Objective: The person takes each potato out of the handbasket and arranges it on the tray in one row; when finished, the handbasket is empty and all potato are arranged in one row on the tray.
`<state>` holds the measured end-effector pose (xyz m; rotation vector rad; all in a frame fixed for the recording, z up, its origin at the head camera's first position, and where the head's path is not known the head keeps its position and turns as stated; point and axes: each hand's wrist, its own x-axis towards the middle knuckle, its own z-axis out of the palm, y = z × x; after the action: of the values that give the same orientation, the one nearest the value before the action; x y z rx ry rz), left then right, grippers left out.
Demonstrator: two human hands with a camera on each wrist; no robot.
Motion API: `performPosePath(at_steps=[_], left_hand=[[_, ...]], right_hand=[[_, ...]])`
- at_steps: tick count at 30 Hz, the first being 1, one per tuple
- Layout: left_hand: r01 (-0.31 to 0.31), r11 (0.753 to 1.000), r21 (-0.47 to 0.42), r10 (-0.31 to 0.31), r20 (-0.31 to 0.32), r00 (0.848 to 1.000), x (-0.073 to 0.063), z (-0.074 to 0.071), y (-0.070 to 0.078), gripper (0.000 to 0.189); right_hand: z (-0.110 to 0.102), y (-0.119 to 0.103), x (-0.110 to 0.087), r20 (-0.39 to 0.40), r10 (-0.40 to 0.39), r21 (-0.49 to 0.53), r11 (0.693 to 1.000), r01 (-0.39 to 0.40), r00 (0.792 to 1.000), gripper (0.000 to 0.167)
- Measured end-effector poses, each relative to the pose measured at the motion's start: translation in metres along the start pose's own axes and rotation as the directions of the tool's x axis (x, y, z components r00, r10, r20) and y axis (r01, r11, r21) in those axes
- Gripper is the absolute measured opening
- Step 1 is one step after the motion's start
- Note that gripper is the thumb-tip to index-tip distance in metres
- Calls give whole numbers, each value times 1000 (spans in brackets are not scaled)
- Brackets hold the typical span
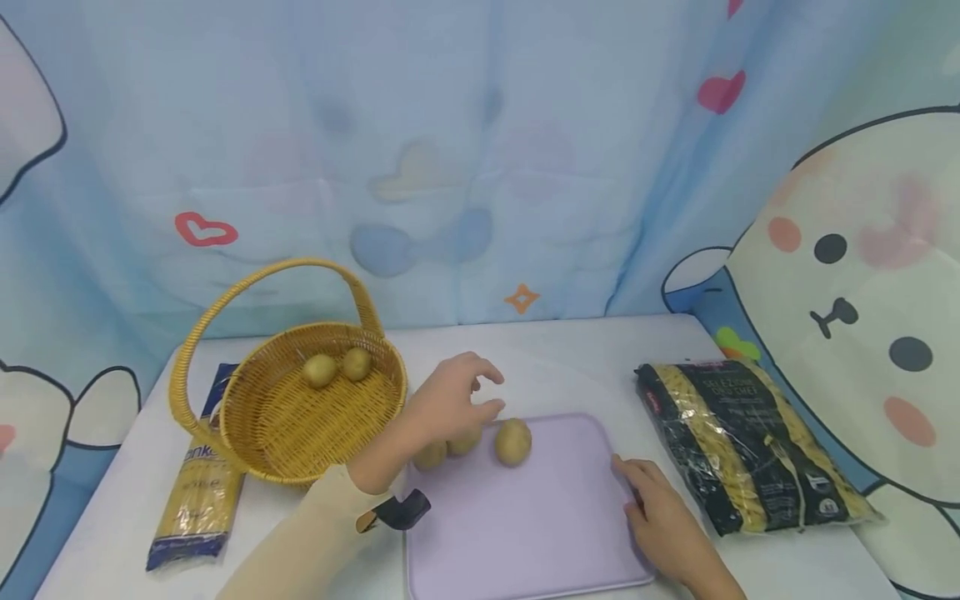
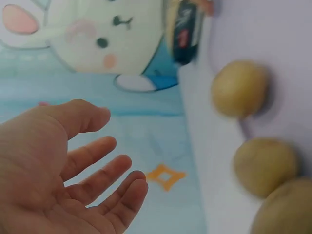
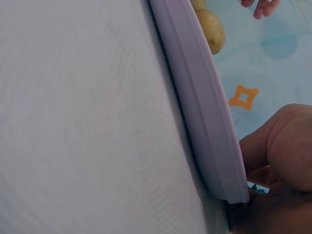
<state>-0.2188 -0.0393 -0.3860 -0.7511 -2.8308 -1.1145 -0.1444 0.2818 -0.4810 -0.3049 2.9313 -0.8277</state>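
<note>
Evidently, the left hand [image 1: 453, 398] holds nothing, its thumb and fingers spread wide above the eleven o'clock edge of the lilac tray [image 1: 525, 533], where three potatoes [image 1: 513, 442] lie between ten and twelve o'clock. At three o'clock, the right hand [image 1: 663, 521] pinches the tray's rim. A wicker basket [image 1: 315, 429] with two more potatoes [image 1: 320, 371] stands at ten o'clock, a black pasta bag [image 1: 750, 450] at two.

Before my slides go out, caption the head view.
Left hand hovers near potatoes on lilac tray; right hand holds its edge.
</note>
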Motion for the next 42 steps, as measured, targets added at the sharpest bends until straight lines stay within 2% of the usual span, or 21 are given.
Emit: performPosePath(at_steps=[5,9,12,17,23,29,32,35,38,42], left_hand=[[-19,999,-35,15,-116,993,-4,-31,-6,23],[35,993,-111,-52,-153,987,-10,-56,-11,23],[92,983,-159,-117,-156,981,-15,-75,-15,23],[166,971,-174,-192,-140,971,-20,-100,-27,24],[244,951,-189,-265,-94,960,-23,-120,-57,29],[315,934,-167,-330,-76,941,-25,-125,-91,31],[292,947,-130,-305,-89,948,-27,-123,-106,31],[281,959,-47,-284,-95,954,-28,-120,-119,31],[295,955,43,-292,-66,954,-27,-117,-132,33],[311,946,96,-311,-9,950,-24,-111,-143,41]], right_hand=[[0,0,-1,10,5,-1,1000,-5,1000,55],[0,0,0,20,8,0,1000,-8,1000,55],[0,0,0,21,3,5,1000,-3,1000,55],[0,0,-1,21,2,8,1000,-2,1000,54],[1,2,-1,25,15,-1,1000,-15,1000,55],[1,1,0,15,6,-3,1000,-6,1000,54],[0,1,0,24,16,4,1000,-16,1000,54],[0,1,0,34,26,10,1000,-27,999,54],[1,2,0,37,37,11,999,-37,999,54],[2,4,1,24,34,15,999,-34,999,54]])
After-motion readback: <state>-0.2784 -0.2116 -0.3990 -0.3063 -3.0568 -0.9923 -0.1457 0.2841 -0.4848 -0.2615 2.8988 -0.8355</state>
